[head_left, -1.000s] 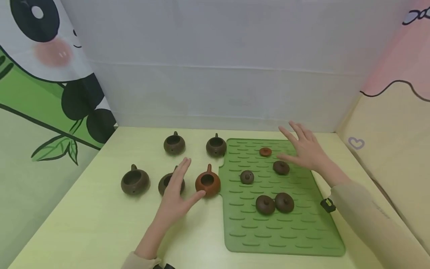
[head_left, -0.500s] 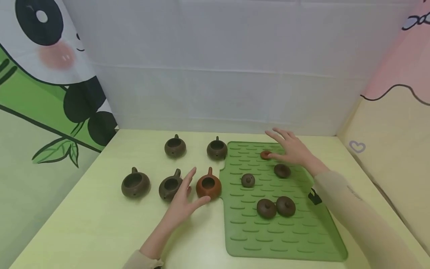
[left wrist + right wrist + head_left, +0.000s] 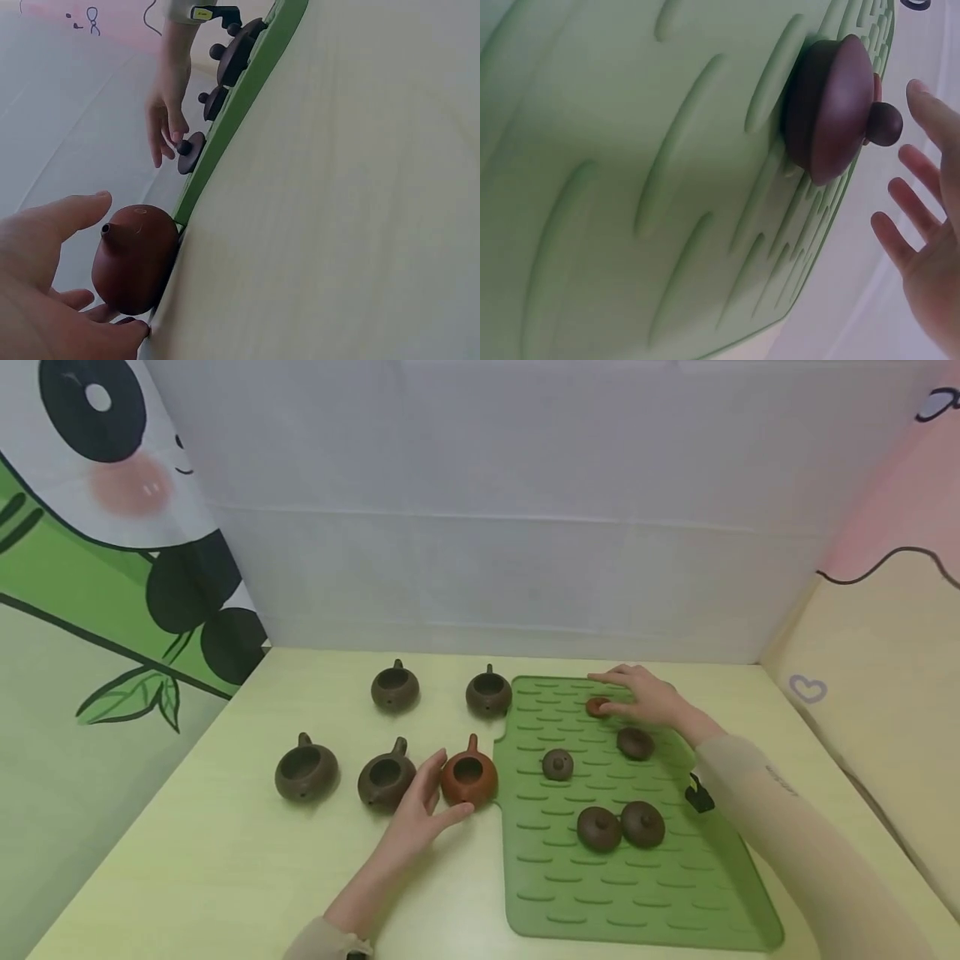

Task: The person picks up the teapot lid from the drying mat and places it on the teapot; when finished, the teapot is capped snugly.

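Note:
My left hand (image 3: 411, 820) is beside the reddish-brown clay teapot (image 3: 480, 792), which stands lidless on the table at the mat's left edge. In the left wrist view, its fingers lie on one side of that teapot (image 3: 135, 262) and its thumb stands off the other side, apart from it. My right hand (image 3: 651, 700) hovers at the small reddish lid (image 3: 596, 705) on the green mat (image 3: 637, 920), thumb near the lid and fingers extended behind it. The right wrist view has this hand (image 3: 930, 277) with its fingers spread, beyond a dark brown knobbed lid (image 3: 832, 112).
Several dark brown lidless teapots stand left and behind: one front left (image 3: 318, 781), one beside my left hand (image 3: 375, 793), two farther back (image 3: 396, 697) (image 3: 489, 700). Other dark lids (image 3: 558, 765) (image 3: 635, 744) (image 3: 598, 829) (image 3: 643, 825) lie on the mat. A wall (image 3: 480, 568) closes the back.
My right hand has moved left and down, from above the mat's far right to the reddish lid. My left hand has moved right and lower, closer around the reddish-brown teapot.

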`<state>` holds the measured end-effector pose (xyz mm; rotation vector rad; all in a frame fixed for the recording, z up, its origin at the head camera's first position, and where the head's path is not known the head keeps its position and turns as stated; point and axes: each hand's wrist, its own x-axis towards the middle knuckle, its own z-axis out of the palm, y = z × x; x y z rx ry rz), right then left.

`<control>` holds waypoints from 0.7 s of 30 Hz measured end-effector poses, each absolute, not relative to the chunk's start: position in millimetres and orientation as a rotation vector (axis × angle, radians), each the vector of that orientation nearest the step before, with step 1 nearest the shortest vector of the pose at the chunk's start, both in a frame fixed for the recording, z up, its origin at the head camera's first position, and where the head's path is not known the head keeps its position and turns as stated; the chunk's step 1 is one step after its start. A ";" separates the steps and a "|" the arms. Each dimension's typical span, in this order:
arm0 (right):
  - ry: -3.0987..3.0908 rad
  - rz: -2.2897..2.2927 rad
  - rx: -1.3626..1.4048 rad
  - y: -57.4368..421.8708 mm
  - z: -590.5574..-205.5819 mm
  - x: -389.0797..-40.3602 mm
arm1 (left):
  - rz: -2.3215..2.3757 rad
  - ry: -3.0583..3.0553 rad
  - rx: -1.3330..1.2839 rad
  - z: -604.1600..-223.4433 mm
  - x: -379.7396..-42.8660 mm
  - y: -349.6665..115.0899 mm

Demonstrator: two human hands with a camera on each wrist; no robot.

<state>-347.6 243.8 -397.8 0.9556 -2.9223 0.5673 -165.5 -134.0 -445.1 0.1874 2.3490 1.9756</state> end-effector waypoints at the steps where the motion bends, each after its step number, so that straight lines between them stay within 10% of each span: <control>1: -2.932 0.587 0.947 243.4 -397.9 -348.2 | 1.977 2.353 0.184 -445.8 -166.3 -133.2; 21: -2.952 0.846 0.898 248.9 -396.8 -351.5 | 1.941 2.419 0.098 -447.4 -168.2 -125.4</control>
